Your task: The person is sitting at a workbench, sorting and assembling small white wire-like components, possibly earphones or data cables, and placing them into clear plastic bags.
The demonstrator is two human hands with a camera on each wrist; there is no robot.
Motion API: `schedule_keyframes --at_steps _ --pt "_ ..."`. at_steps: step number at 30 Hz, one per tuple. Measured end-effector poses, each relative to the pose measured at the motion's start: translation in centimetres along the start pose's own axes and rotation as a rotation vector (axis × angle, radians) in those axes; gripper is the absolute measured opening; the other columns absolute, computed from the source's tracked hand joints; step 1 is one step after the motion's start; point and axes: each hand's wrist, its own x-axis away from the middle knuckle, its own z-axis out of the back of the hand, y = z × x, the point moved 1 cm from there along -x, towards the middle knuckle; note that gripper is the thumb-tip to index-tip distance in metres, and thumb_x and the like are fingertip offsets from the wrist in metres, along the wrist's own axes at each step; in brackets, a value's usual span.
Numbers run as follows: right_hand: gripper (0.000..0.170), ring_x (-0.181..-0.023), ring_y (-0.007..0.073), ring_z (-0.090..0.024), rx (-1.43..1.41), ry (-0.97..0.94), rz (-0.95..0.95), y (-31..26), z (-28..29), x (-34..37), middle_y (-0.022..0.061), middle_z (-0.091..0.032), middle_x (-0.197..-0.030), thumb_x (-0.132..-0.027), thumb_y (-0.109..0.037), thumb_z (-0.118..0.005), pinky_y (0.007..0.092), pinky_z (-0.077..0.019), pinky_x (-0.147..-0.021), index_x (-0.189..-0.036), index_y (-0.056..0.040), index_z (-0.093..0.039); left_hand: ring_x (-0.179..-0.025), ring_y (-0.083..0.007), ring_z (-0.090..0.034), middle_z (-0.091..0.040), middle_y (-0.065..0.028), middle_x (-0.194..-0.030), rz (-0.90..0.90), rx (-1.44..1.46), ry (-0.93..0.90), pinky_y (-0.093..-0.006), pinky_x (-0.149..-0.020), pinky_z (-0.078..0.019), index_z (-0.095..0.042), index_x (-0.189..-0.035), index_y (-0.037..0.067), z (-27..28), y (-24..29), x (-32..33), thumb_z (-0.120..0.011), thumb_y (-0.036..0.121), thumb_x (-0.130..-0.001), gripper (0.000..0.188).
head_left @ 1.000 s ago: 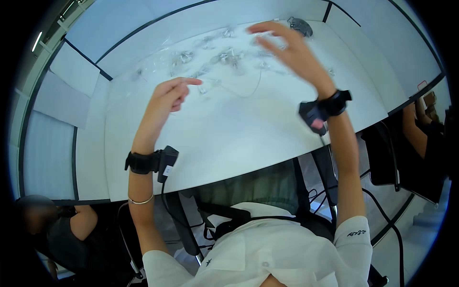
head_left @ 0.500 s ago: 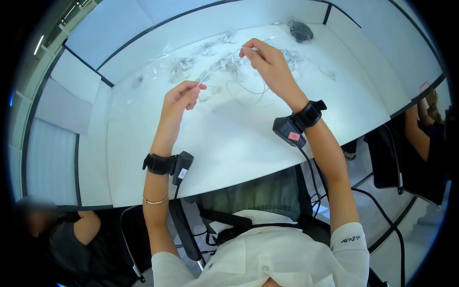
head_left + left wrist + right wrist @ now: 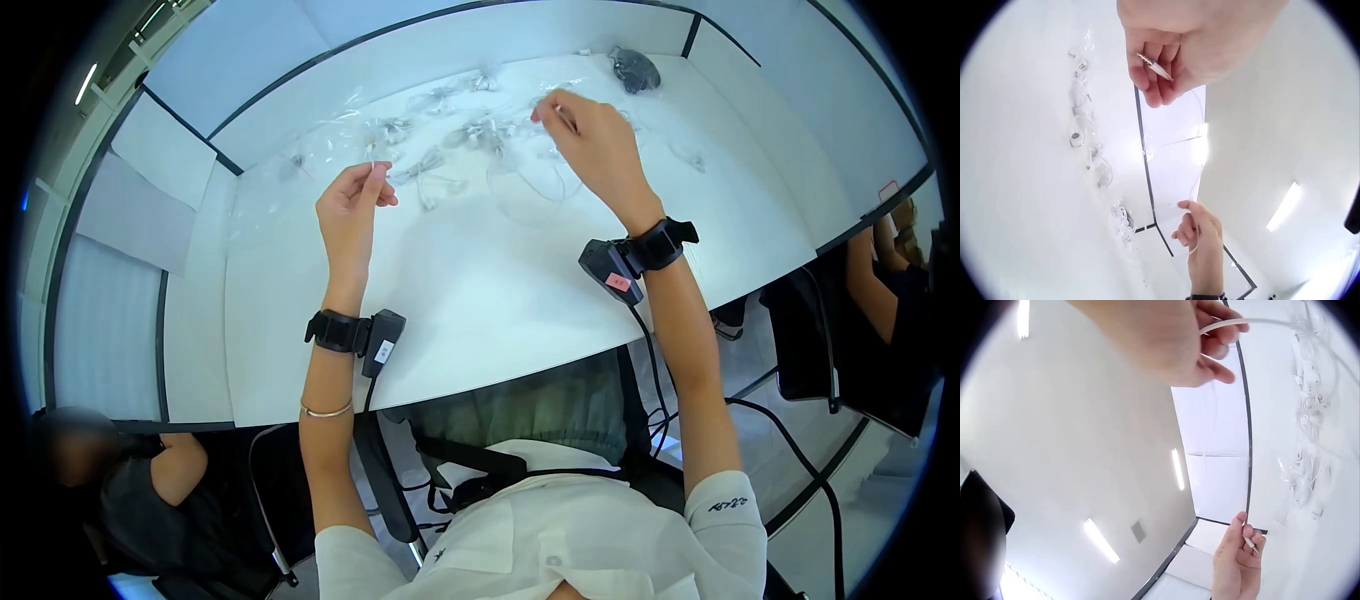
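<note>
Two bare hands hold a thin white cable up over the white counter, well apart from each other. From where I stand, the left hand has its thumb and fingers closed on one end, where a small metal-tipped plug pokes out across the fingers. Higher up and over to the right, the right hand has its fingers curled round the cable, which runs on from them in a loose loop over the counter. Beyond the hands, white cable bundles lie scattered, with clear plastic near them; what each bundle ends in is too small to tell. Near the back panel sits a dark bundle. Both wrists wear a black strapped-on device, and a thin bracelet rings the left forearm. Someone in dark clothes sits off to the left.
</note>
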Motion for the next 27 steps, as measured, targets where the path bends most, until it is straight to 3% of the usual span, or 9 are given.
schedule_keyframes --at_steps 3,6,7,10,14,15,18,24,27 --pt "0.015 -0.070 0.0240 -0.060 0.069 -0.217 0.082 1.2 -1.4 0.8 0.0077 -0.059 -0.069 -0.080 -0.017 -0.052 0.0347 -0.0467 -0.064 -0.087 -0.0068 -0.061 -0.064 -0.0112 -0.059 -0.061 -0.0041 -0.070 0.041 0.032 0.000 -0.0213 -0.063 -0.0433 -0.061 -0.095 -0.002 -0.2 0.8 0.2 -0.056 0.020 -0.087 0.024" --pt "0.026 -0.091 0.0266 -0.056 0.020 0.022 0.359 -0.2 -2.4 1.4 0.0100 -0.058 -0.099 -0.078 -0.015 -0.056 0.0367 -0.0448 -0.079 -0.104 -0.0080 -0.057 -0.068 -0.0138 -0.062 -0.064 -0.0079 -0.076 0.082 0.046 -0.030 -0.0217 -0.063 -0.0445 -0.060 -0.096 -0.002 -0.7 0.6 0.5 -0.057 0.021 -0.087 0.025" --pt "0.037 -0.101 0.0281 -0.051 0.000 -0.054 0.401 -1.1 -2.4 1.4 0.0112 -0.051 -0.113 -0.078 -0.016 -0.059 0.0374 -0.0402 -0.087 -0.113 -0.0084 -0.051 -0.069 -0.0146 -0.063 -0.065 -0.0093 -0.078 0.087 0.053 -0.039 -0.0217 -0.063 -0.0447 -0.060 -0.096 -0.002 -0.8 0.5 0.6 -0.057 0.021 -0.087 0.026" --pt "0.034 -0.099 0.0274 -0.051 -0.082 0.041 0.530 -3.5 -3.0 1.7 0.0111 -0.054 -0.107 -0.080 -0.019 -0.058 0.0369 -0.0388 -0.088 -0.111 -0.0082 -0.052 -0.070 -0.0175 -0.065 -0.066 -0.0133 -0.079 0.073 0.078 -0.078 -0.0229 -0.062 -0.0462 -0.061 -0.094 -0.003 -1.4 0.8 0.9 -0.056 0.016 -0.086 0.021" --pt "0.015 -0.083 0.0230 -0.053 -0.262 -0.203 0.354 -3.7 -3.3 2.1 0.0057 -0.059 -0.088 -0.083 -0.018 -0.056 0.0339 -0.0391 -0.078 -0.092 -0.0068 -0.058 -0.072 -0.0177 -0.065 -0.066 -0.0130 -0.080 0.070 0.085 -0.102 -0.0229 -0.063 -0.0464 -0.060 -0.096 -0.003 -1.9 1.2 1.3 -0.055 0.017 -0.087 0.023" --pt "0.013 -0.075 0.0213 -0.052 -0.284 -0.132 0.349 -3.9 -3.5 2.3 0.0048 -0.058 -0.078 -0.084 -0.018 -0.055 0.0316 -0.0380 -0.072 -0.081 -0.0063 -0.058 -0.072 -0.0177 -0.065 -0.066 -0.0130 -0.081 0.074 0.086 -0.114 -0.0229 -0.063 -0.0466 -0.060 -0.097 -0.003 -2.0 1.2 1.4 -0.055 0.017 -0.087 0.023" --pt "0.017 -0.065 0.0228 -0.052 -0.264 -0.080 0.488 -4.6 -3.6 2.5 0.0059 -0.055 -0.066 -0.084 -0.022 -0.053 0.0332 -0.0390 -0.066 -0.078 -0.0078 -0.059 -0.075 -0.0175 -0.065 -0.066 -0.0125 -0.085 0.087 0.147 -0.123 -0.0239 -0.067 -0.0471 -0.060 -0.099 -0.003 -2.3 1.0 1.8 -0.054 0.019 -0.088 0.025" --pt "0.017 -0.048 0.0192 -0.047 -0.215 -0.398 0.321 -5.1 -4.9 3.8 0.0034 -0.051 -0.054 -0.082 -0.028 -0.057 0.0314 -0.0334 -0.047 -0.078 -0.0130 -0.064 -0.087 -0.0153 -0.061 -0.063 -0.0112 -0.096 0.155 0.345 -0.222 -0.0274 -0.079 -0.0458 -0.060 -0.099 -0.002 -2.9 1.1 2.5 -0.050 0.028 -0.090 0.034" --pt "0.020 -0.048 0.0220 -0.051 -0.183 -0.369 0.258 -5.1 -4.8 3.7 0.0040 -0.050 -0.049 -0.081 -0.030 -0.056 0.0332 -0.0373 -0.046 -0.073 -0.0131 -0.064 -0.092 -0.0151 -0.058 -0.061 -0.0107 -0.099 0.230 0.433 -0.271 -0.0279 -0.082 -0.0451 -0.059 -0.100 -0.003 -3.0 0.5 2.6 -0.048 0.030 -0.091 0.035"
